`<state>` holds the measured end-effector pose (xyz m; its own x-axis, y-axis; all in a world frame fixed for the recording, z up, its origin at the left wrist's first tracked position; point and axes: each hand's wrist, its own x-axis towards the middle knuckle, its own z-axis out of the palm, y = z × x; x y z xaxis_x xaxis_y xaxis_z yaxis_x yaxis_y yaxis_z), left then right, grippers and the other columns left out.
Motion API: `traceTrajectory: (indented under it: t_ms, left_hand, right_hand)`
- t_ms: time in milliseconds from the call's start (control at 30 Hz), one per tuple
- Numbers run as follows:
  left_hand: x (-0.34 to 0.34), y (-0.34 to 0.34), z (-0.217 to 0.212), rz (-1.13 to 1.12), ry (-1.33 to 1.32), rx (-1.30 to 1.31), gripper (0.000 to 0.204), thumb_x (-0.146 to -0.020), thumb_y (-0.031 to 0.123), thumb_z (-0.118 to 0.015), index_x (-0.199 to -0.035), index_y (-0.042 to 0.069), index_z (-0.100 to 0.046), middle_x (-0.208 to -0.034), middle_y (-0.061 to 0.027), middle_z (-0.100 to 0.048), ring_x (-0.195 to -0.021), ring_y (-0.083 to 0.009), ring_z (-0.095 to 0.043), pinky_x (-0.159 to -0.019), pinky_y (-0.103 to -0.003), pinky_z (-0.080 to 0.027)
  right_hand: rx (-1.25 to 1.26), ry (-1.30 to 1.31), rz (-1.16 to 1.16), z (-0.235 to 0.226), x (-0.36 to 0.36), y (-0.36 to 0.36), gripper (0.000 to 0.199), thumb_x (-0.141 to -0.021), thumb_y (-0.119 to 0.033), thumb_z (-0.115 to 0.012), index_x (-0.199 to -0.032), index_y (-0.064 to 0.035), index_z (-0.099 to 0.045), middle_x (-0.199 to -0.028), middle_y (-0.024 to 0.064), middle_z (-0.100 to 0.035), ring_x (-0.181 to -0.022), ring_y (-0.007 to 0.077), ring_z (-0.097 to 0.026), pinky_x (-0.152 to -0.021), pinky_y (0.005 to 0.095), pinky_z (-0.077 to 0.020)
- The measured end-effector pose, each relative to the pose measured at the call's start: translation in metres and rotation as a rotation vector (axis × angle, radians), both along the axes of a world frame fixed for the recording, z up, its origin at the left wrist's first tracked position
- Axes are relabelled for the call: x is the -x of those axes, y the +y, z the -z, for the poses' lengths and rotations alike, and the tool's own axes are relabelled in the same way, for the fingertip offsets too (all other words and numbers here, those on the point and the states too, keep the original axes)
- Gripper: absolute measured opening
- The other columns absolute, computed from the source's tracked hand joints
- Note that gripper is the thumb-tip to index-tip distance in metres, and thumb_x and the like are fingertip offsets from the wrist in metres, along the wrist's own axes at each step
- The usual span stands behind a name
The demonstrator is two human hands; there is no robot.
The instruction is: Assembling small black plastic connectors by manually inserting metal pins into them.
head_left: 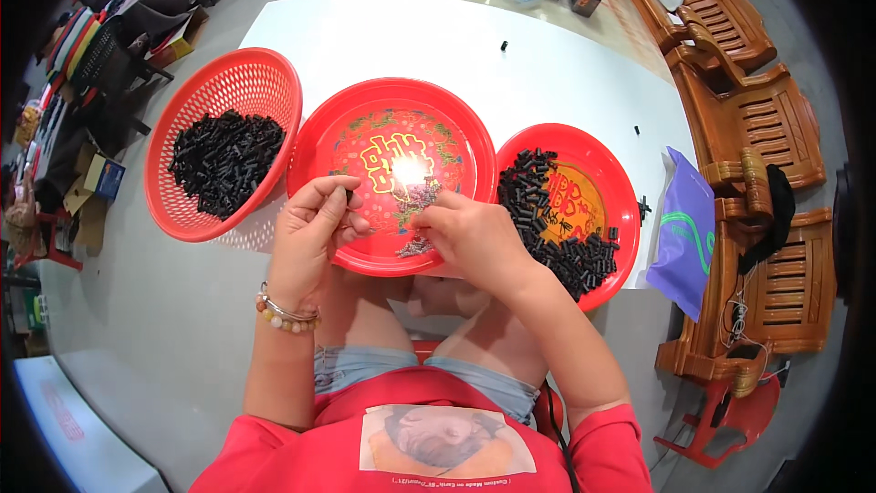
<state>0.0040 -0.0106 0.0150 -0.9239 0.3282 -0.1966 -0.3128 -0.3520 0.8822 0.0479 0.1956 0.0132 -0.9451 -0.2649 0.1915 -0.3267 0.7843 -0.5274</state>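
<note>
My left hand [315, 224] is raised over the left edge of the round red tray [360, 100], its thumb and fingers pinched on a small black tube-like piece that is mostly hidden. Above the same tray, my right hand [474, 237] has its fingertips pressed together beside a heap of tiny silvery metal parts [417, 245]. What those fingertips hold, if anything, is too small to make out. On the right, a second red tray [630, 210] carries many short black cylinders [584, 263]. To the left, a red perforated basket [164, 205] holds a large pile of similar black pieces [224, 160].
The trays and basket overhang the near edge of a white table [538, 55]. One loose black piece [504, 46] lies toward its far side. A purple bag [680, 233] rests at the right edge, by wooden chairs [776, 128]. A dark appliance stands at the back.
</note>
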Motion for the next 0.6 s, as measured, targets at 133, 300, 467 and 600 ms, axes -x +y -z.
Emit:
traceTrajectory:
  t_ms: [133, 300, 467, 600]
  left_hand:
    - [0.002, -0.006, 0.006, -0.009, -0.006, -0.05, 0.016, -0.094, 0.013, -0.052, -0.105, 0.003, -0.056, -0.088, -0.0047, -0.062, -0.071, -0.01, -0.063, -0.064, -0.02, -0.053]
    - [0.001, 0.0, 0.005, -0.01, -0.057, -0.069, 0.016, -0.092, 0.01, -0.054, -0.106, 0.002, -0.055, -0.091, -0.0103, -0.065, -0.072, -0.0128, -0.065, -0.064, -0.022, -0.053]
    - [0.002, -0.003, 0.011, 0.001, -0.05, -0.041, 0.017, -0.092, 0.013, -0.055, -0.106, 0.003, -0.056, -0.093, -0.0088, -0.065, -0.075, -0.0135, -0.064, -0.068, -0.024, -0.054]
    - [0.003, -0.004, 0.012, -0.003, -0.06, -0.037, 0.017, -0.092, 0.013, -0.055, -0.106, 0.003, -0.056, -0.094, -0.0102, -0.065, -0.076, -0.0147, -0.065, -0.069, -0.025, -0.054]
  right_hand:
    - [-0.212, -0.051, -0.119, -0.003, 0.007, -0.014, 0.013, -0.073, -0.01, -0.059, -0.083, -0.006, -0.066, -0.08, 0.0111, -0.06, -0.072, 0.0289, -0.064, -0.062, 0.0387, -0.0525]
    - [-0.302, -0.103, -0.186, -0.003, 0.014, -0.022, 0.01, -0.073, -0.008, -0.057, -0.079, -0.0028, -0.063, -0.081, 0.0126, -0.058, -0.074, 0.0304, -0.063, -0.063, 0.0401, -0.0513]
    - [-0.376, -0.111, -0.196, 0.001, 0.016, -0.025, 0.013, -0.075, -0.009, -0.056, -0.084, -0.0005, -0.061, -0.082, 0.0139, -0.058, -0.074, 0.03, -0.063, -0.063, 0.0406, -0.0516]
    - [-0.334, -0.114, -0.155, 0.003, 0.015, -0.024, 0.014, -0.074, -0.009, -0.058, -0.083, 0.0006, -0.06, -0.083, 0.0133, -0.06, -0.073, 0.0307, -0.064, -0.062, 0.04, -0.0523]
